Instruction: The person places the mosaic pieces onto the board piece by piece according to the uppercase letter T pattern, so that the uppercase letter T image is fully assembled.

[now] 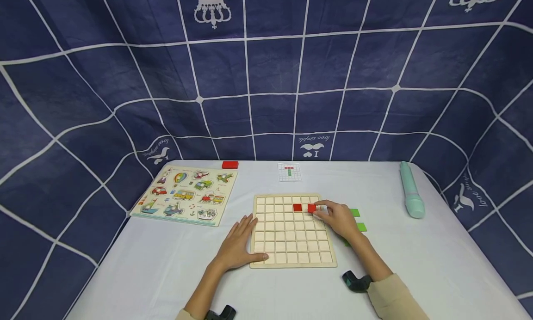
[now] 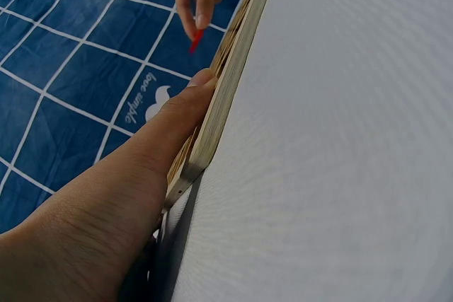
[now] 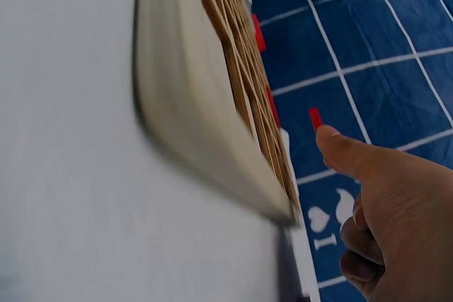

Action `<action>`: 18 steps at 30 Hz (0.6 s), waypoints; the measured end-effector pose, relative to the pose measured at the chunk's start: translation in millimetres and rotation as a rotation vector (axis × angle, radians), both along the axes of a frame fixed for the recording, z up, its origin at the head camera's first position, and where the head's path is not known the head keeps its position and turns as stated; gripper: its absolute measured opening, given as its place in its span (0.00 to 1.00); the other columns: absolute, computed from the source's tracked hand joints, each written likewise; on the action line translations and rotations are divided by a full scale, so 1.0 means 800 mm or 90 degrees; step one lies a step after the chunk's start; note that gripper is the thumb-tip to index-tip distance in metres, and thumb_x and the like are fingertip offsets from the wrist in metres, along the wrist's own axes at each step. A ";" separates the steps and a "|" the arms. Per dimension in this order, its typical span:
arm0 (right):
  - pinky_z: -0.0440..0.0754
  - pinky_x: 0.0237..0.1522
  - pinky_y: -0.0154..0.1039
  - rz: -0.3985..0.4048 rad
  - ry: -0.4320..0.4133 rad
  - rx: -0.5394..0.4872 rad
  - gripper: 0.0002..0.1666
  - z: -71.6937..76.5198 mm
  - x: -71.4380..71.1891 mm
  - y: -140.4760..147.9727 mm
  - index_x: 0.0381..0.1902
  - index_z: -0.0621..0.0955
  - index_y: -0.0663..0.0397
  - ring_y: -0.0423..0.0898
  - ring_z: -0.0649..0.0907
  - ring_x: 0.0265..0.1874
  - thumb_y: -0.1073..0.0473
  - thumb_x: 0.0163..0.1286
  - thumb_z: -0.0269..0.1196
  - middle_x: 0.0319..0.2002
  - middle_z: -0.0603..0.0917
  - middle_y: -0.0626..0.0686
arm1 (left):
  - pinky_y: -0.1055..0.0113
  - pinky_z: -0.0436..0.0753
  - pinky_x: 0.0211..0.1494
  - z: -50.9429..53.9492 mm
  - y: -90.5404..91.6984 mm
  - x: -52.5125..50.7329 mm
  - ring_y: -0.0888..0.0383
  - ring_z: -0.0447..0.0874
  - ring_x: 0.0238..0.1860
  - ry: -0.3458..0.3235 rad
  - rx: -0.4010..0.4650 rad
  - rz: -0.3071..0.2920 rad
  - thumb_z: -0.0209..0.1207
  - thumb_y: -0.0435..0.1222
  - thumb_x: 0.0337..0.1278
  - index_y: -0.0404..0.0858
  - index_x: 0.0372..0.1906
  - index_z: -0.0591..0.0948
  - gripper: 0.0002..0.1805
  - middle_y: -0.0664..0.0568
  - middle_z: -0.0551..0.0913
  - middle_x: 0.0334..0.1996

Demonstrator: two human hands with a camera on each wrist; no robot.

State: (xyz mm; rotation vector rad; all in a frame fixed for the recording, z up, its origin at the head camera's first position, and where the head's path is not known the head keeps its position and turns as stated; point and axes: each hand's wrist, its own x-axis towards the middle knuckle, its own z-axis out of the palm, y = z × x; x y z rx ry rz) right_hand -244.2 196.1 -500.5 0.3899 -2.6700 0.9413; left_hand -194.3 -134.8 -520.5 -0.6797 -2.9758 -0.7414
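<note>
A square wooden grid board (image 1: 291,234) lies on the white table. One red square tile (image 1: 297,207) sits in a cell of its upper part. Between thumb and fingertips my right hand (image 1: 339,218) pinches another red tile (image 1: 311,208), raised just above the board near its upper right; this held tile (image 3: 315,118) shows tilted at the thumb tip in the right wrist view. My left hand (image 1: 235,246) rests against the board's left edge with fingers extended, its thumb (image 2: 180,114) lying over the lower left corner. Green tiles (image 1: 362,227) lie partly hidden beside my right hand.
Behind the board lies a small card (image 1: 289,173) printed with a red and green T on a grid. A vehicle picture puzzle (image 1: 187,195) and a red block (image 1: 230,164) are at the left. A teal microphone-shaped object (image 1: 412,193) lies at the right.
</note>
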 end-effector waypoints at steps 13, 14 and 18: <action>0.56 0.12 0.32 0.006 -0.012 0.002 0.19 -0.016 -0.016 -0.062 0.44 0.84 0.47 0.37 0.59 0.11 0.46 0.57 0.67 0.09 0.62 0.41 | 0.56 0.45 0.71 0.001 0.001 0.001 0.51 0.43 0.71 0.006 0.009 -0.004 0.59 0.70 0.34 0.39 0.71 0.56 0.60 0.47 0.51 0.71; 0.56 0.13 0.32 0.006 -0.011 0.003 0.19 -0.017 -0.017 -0.066 0.44 0.84 0.47 0.37 0.59 0.11 0.46 0.56 0.67 0.09 0.62 0.41 | 0.56 0.46 0.71 0.001 0.001 0.001 0.51 0.43 0.71 0.007 0.009 -0.004 0.58 0.70 0.34 0.39 0.71 0.56 0.60 0.47 0.51 0.71; 0.56 0.14 0.33 0.005 -0.002 0.014 0.19 -0.017 -0.023 -0.075 0.44 0.84 0.48 0.38 0.58 0.12 0.46 0.57 0.67 0.10 0.61 0.42 | 0.56 0.45 0.71 0.001 0.001 0.001 0.52 0.42 0.71 0.002 0.008 -0.003 0.59 0.70 0.34 0.39 0.71 0.55 0.60 0.48 0.50 0.71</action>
